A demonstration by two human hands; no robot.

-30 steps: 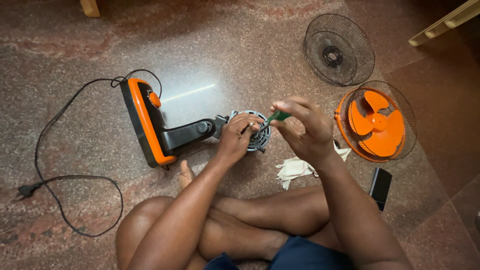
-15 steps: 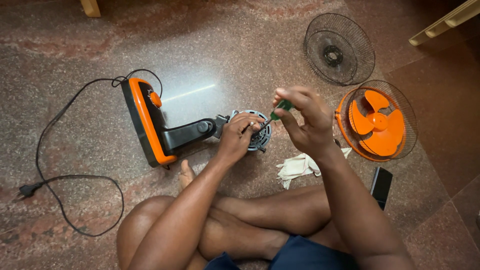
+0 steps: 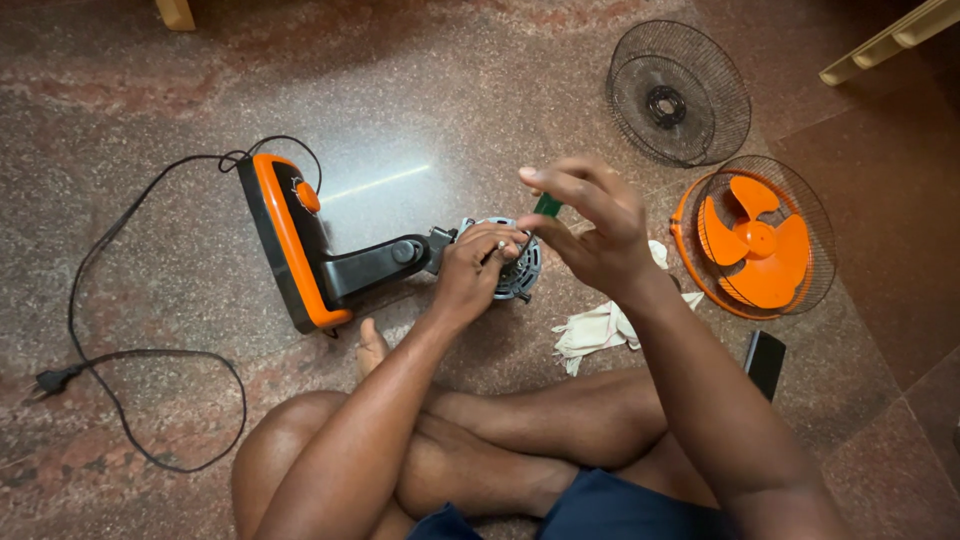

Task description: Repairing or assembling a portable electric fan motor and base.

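You sit cross-legged on a polished reddish-brown speckled stone floor (image 3: 480,110), a pale streak of light glaring off it just beyond your hands. Your right hand (image 3: 590,225) is closed around a green-handled screwdriver (image 3: 547,205), fingers curled over the handle, tip pointing down at the bare fan motor (image 3: 515,270). Your left hand (image 3: 475,270) rests on that motor, fingers bent over its casing and holding it steady; the motor lies on the floor directly under both hands. Left of your grip, joined to the motor by a black neck, the orange and black fan base (image 3: 295,245) lies on its side, and its black power cord (image 3: 130,360) loops out across the floor to a plug. Just below your right hand lies a crumpled white cloth (image 3: 595,328). Right of the grip sits a wire guard holding the orange fan blade (image 3: 755,245); beyond it, farther from you, a second black wire guard (image 3: 680,92). A dark flat phone-like object (image 3: 765,362) lies by your right forearm.
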